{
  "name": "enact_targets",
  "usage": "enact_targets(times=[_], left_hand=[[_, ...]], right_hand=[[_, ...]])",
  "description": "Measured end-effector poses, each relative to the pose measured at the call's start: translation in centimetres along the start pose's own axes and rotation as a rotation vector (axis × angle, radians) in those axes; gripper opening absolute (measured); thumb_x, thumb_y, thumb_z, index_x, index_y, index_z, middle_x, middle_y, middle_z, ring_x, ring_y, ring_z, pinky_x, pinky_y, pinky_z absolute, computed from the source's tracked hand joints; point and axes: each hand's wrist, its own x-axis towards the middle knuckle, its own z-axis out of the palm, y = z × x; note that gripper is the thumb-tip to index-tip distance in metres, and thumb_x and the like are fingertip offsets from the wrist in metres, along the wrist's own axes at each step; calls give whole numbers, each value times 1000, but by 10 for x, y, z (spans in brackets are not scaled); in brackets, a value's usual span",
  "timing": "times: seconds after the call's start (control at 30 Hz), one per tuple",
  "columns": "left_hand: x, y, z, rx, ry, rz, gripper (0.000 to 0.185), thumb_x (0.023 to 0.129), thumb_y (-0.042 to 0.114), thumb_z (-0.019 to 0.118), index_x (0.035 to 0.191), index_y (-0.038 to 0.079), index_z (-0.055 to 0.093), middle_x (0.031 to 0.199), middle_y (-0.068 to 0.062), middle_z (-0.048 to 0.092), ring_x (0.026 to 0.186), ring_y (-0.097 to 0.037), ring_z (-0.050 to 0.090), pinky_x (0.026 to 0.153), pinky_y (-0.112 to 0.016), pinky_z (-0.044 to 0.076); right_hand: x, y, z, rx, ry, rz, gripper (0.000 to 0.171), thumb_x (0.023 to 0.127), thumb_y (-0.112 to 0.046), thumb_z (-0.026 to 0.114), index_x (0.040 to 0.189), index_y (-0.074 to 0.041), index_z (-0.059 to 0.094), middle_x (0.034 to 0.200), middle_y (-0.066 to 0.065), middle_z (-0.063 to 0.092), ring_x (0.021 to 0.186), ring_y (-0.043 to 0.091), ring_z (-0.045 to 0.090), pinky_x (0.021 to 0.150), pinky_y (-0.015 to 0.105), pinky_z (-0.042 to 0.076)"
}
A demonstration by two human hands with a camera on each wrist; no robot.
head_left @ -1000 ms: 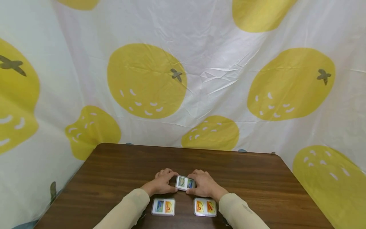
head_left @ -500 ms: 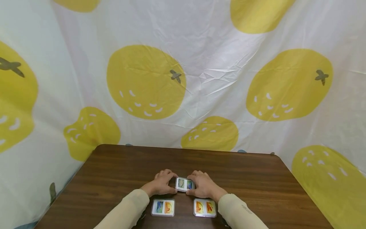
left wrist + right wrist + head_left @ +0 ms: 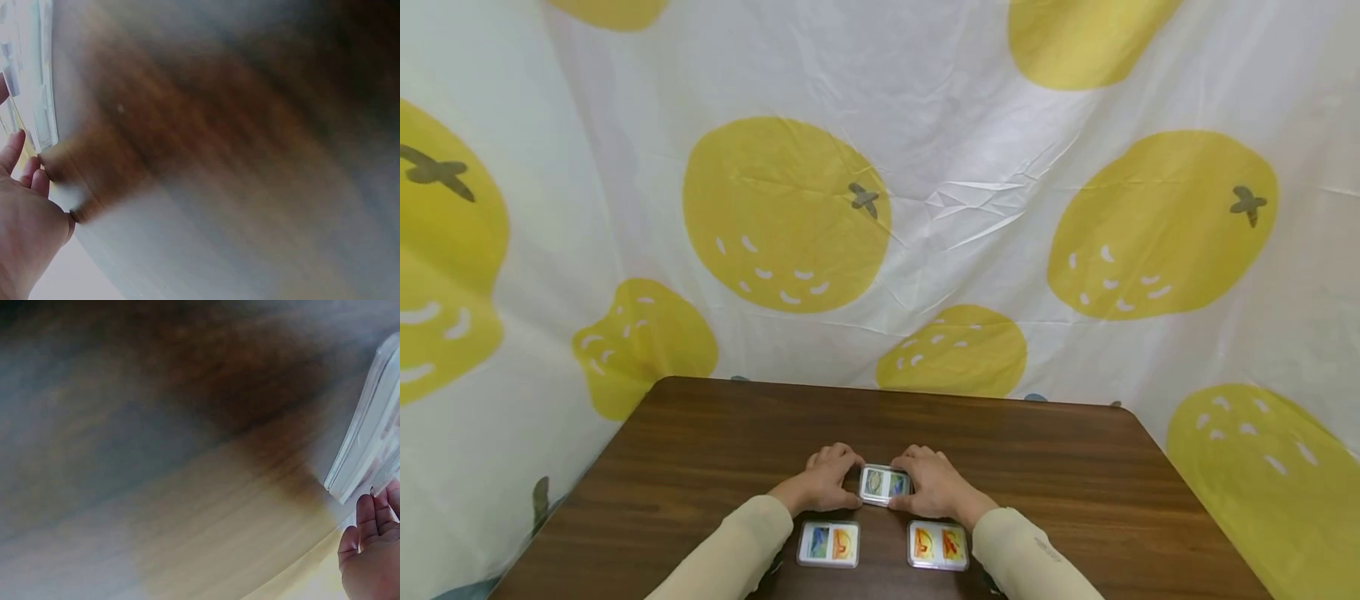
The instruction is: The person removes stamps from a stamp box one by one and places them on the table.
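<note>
A clear plastic card case [image 3: 875, 483] with a white insert and small green and blue pictures lies mid-table, between my hands. In the head view, my left hand [image 3: 824, 483] holds its left end, thumb at the near corner and index finger at the far one. My right hand [image 3: 931, 483] grips the right end the same way and covers its corners. Closer in lie two similar cases: a blue-and-orange one [image 3: 829, 544] at left and an orange-and-yellow one [image 3: 937, 545] at right. Only a clear case edge [image 3: 359, 447] shows beside the fingertips in the right wrist view.
The dark wooden table [image 3: 760, 425] reaches back to a white curtain [image 3: 962, 108] printed with big yellow fruit, which hangs behind and along both sides. My cream sleeves [image 3: 741, 533] pass just outside the two nearer cases.
The held case has slid very slightly toward me and to the left, both hands staying at its ends. The two nearer cases lie as before.
</note>
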Motion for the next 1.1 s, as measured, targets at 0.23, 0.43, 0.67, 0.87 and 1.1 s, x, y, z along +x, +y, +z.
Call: enact_targets(times=[0.23,0.43,0.67,0.87,1.1], left_hand=[[1,-3,3,19,-6,-11,50,80,29,78,122,10,59,131,-11,45,123,-35,39,104,-58,25],[1,-5,3,13,-1,2,49,79,29,78,121,10,60,130,-10,45,123,-34,40,103,-58,26],[0,-2,1,8,5,10,55,77,30,80,124,9,59,127,-9,46,120,-34,41,103,-58,27],[-3,2,-1,0,-8,8,57,79,33,80,128,13,59,127,-8,45,119,-33,39,103,-58,26],[-5,4,-2,-6,-6,23,52,81,32,80,124,12,60,127,-10,44,120,-36,39,104,-60,24]], right_hand=[[0,1,0,-11,-4,3,59,84,-50,74,126,-11,64,117,5,58,109,25,55,90,44,40],[-2,2,-3,1,7,4,60,82,-50,76,126,-11,64,118,5,59,111,26,54,93,44,40],[-7,4,-11,30,41,-5,59,79,-41,80,125,-7,64,116,6,59,111,28,54,96,48,40],[-12,13,-15,46,52,-11,58,80,-38,80,126,-6,64,114,6,58,109,28,55,96,50,41],[-23,29,-21,73,87,-14,59,79,-39,80,124,-4,64,112,5,58,105,27,56,92,48,45]])
